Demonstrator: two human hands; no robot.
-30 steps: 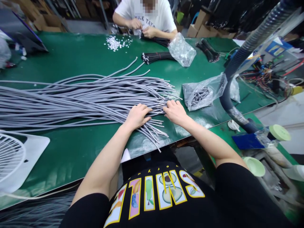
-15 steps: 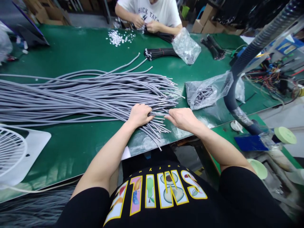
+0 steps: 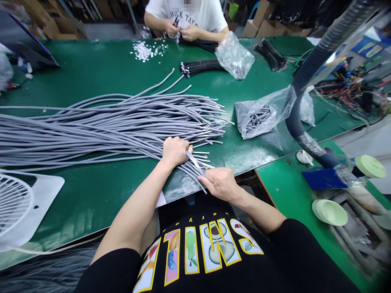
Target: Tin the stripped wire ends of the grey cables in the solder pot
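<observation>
A thick spread of grey cables [image 3: 100, 130] lies across the green table, stripped ends to the right. My left hand [image 3: 176, 152] is closed around a cable near its end, on the near side of the spread. From it a pale, stripped length runs down to my right hand [image 3: 220, 183], whose fingers pinch its tip close to the table's front edge. Under and beside this length, several other cable ends [image 3: 192, 173] fan out toward me.
Right of the cables sits a clear bag of short grey pieces [image 3: 258, 120], beside a dark flexible hose [image 3: 295, 114]. A white fan [image 3: 45, 195] lies at left. Opposite, a person in a white shirt [image 3: 195, 16] works near black cable bundles [image 3: 201, 67] and white bits [image 3: 146, 51].
My right hand first pulled a cable end out to the right, then swung down toward me, bending it. My left hand stays nearly in place, gripping.
</observation>
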